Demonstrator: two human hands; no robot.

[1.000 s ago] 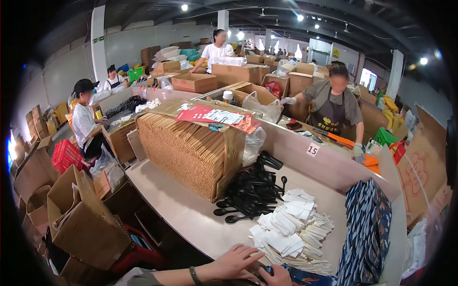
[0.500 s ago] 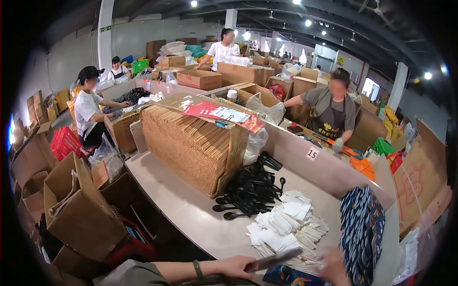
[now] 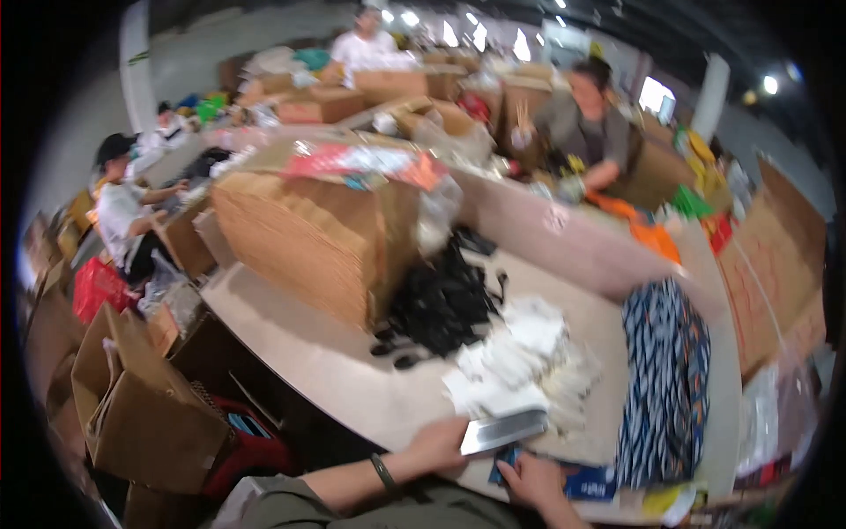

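A seated worker [image 3: 123,216] in a black cap and white top sits at far left, above a red crate [image 3: 101,289], with an open cardboard box [image 3: 163,406] nearer the camera. A big block of thin tan sticks [image 3: 295,247] stands on the pale, curving bench [image 3: 304,339], a red-and-white sheet [image 3: 352,166] lying across its top. Just right of the block, black spoons [image 3: 445,300] lie in a loose heap. In the foreground, the left hand [image 3: 439,445], a dark band [image 3: 383,473] on its wrist, is closed on one end of a flat silver-grey piece [image 3: 504,432], which reaches across the near edge of a heap of white packets [image 3: 502,370]. The right hand [image 3: 538,483], near but apart from the left, is at a blue packet [image 3: 592,484] by the bench's near edge; blur hides whether its fingers are clamped on it. Beyond a low partition [image 3: 564,231], a co-worker [image 3: 577,132] in a grey top leans toward orange material [image 3: 654,242]. Farther right, blue patterned packets [image 3: 665,388] form a long, overlapping row, with a large cardboard sheet [image 3: 784,264] leaning beyond the bench.
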